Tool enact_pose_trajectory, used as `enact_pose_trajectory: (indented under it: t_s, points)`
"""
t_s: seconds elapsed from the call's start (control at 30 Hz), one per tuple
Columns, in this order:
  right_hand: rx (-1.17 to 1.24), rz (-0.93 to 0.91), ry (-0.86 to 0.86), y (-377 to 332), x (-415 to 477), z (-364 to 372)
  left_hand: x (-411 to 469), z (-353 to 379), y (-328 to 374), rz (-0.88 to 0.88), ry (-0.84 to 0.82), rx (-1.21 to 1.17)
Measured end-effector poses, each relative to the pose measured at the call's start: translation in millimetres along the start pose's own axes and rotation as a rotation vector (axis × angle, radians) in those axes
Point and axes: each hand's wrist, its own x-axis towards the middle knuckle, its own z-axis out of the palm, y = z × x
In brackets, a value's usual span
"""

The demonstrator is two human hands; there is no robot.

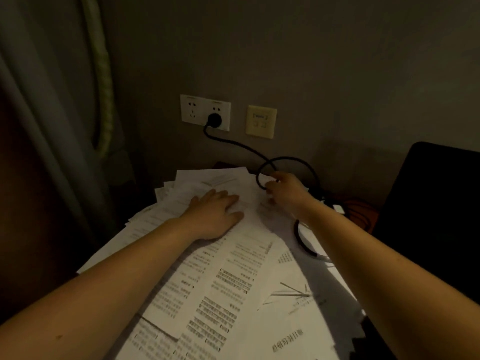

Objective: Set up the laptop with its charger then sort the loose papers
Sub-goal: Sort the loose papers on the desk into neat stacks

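**A:** Why is the left hand (215,214) lying flat on the loose papers (233,281)?

**B:** Likely to pin the sheets. Its fingers are straight, pressing and gripping nothing.

**A:** And the right hand (285,193)?

**B:** It's curled round a loop of the black charger cable (288,157) at the far edge of the pile, probably gathering slack, though the dim light blurs the fingers. The plug (214,120) already sits in the wall socket (192,110). No laptop is in view.
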Motion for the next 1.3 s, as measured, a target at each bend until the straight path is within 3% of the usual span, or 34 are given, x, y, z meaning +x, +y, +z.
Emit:
enact_pose_trajectory:
  t_s: [0.1, 0.27, 0.47, 0.77, 0.9, 1.13, 1.3]
  points:
    - [0.014, -0.007, 0.057, -2, 10, -13, 0, 10, 9, -0.017, -0.026, -0.007]
    - [-0.255, 0.047, -0.101, 1, 13, -8, -9, 16, 24, -0.083, -0.008, 0.007]
    - [-0.384, -0.011, -0.117, -3, -9, -4, -22, 7, 25, -0.073, 0.032, 0.100]
    - [-0.370, -0.210, -0.169, 1, -138, -10, -71, -2, -10, 0.086, 0.012, 0.038]
    - [-0.396, -0.198, -0.153, 20, -193, -12, -102, 3, -33, 0.017, 0.024, -0.035]
    - [-0.571, -0.214, -0.119, 46, -273, 2, -138, 28, -23, -0.057, 0.062, 0.052]
    - [-0.337, -0.131, -0.074, 34, -289, 4, -168, 44, -1, -0.134, 0.119, 0.049]
